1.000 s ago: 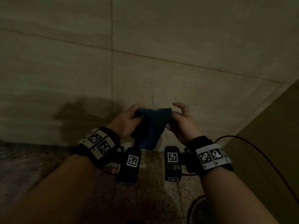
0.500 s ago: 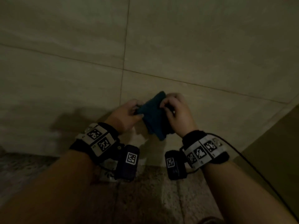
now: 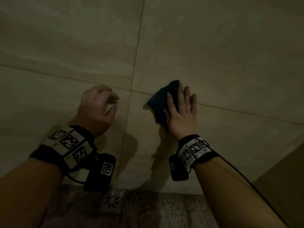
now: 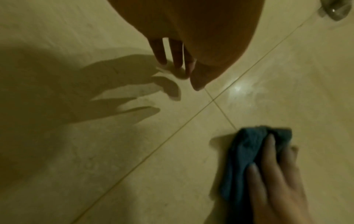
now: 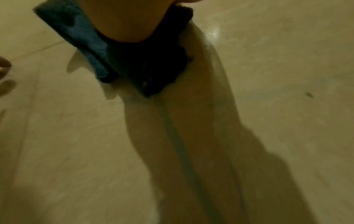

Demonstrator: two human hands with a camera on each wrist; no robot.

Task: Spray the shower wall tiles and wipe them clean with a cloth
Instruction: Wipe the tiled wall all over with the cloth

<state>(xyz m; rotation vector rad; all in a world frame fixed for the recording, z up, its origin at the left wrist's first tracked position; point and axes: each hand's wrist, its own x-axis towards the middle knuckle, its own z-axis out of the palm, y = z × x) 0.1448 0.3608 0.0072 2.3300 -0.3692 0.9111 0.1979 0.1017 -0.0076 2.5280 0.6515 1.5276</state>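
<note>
A folded dark blue cloth (image 3: 158, 106) lies flat against the beige wall tiles (image 3: 213, 55), just right of where the grout lines cross. My right hand (image 3: 181, 111) presses it to the wall with straight fingers spread over it. In the left wrist view the same cloth (image 4: 243, 159) shows under the right hand's fingers (image 4: 272, 166). The right wrist view shows the cloth (image 5: 80, 36) under my palm, with a wet streak (image 5: 180, 136) running down the tile below it. My left hand (image 3: 103, 102) hovers near the wall to the left, fingers loosely curled and empty. No spray bottle is in view.
A metal floor drain (image 3: 112, 200) sits where the wall meets the speckled stone floor (image 3: 164, 211). A side wall (image 3: 283, 178) closes in at the right. A black cable (image 3: 243, 178) trails along my right forearm. A chrome fitting (image 4: 335, 9) shows on the wall.
Both hands were folding the cloth in front of the wall. The left hand has let go and moved left; the right hand has carried the cloth up and pressed it on the tile.
</note>
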